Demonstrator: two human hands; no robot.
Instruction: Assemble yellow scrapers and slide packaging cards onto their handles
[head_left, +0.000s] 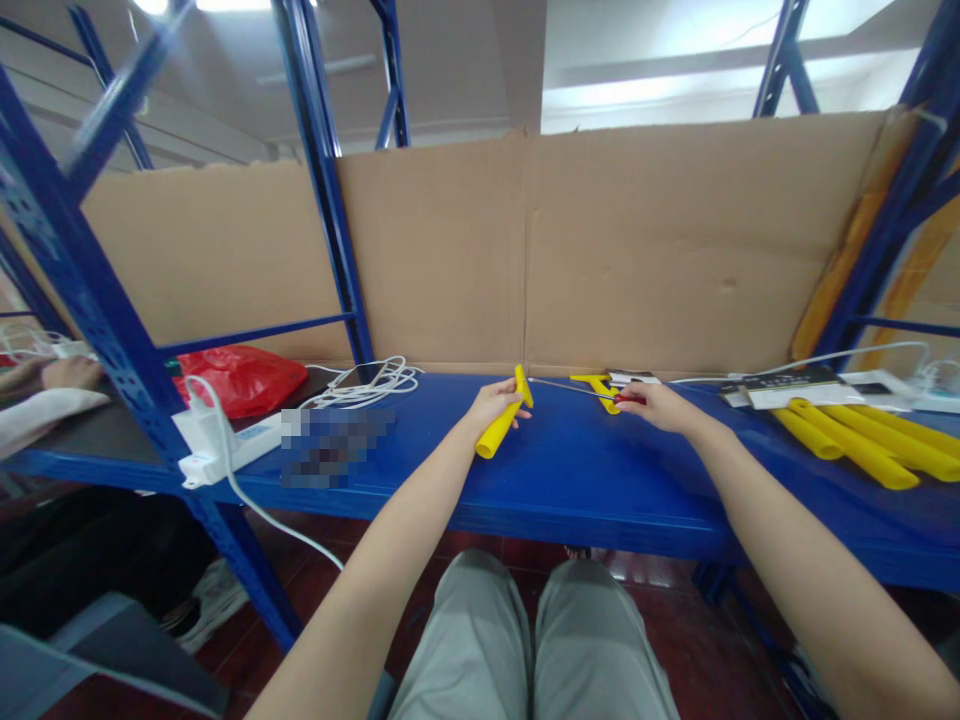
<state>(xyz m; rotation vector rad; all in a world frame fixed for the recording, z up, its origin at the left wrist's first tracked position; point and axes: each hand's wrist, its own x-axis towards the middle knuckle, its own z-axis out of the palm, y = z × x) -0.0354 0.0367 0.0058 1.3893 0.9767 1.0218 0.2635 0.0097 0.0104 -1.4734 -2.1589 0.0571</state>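
Note:
My left hand [493, 402] is closed around a yellow plastic handle [495, 434], a hollow tube with a short crosspiece at its top. The tube end tilts down toward me. In my right hand [661, 406] is a screwdriver [627, 399] with a red grip. Its thin metal shaft points left, and the tip is close to the handle's crosspiece; whether they touch I cannot tell. Behind the screwdriver lies a second yellow piece [598, 381] with a crosspiece, on the blue shelf table [570, 490]. A small black-and-white packet [632, 378] is beside it.
Several yellow tubes [862, 450] lie at right, with flat black-and-white packages [787, 388] behind. At left are a white power strip [251, 440], coiled white cable [367, 385] and a red plastic bag [247, 378]. Cardboard [637, 250] closes the back. Another person's hand [71, 373] shows far left.

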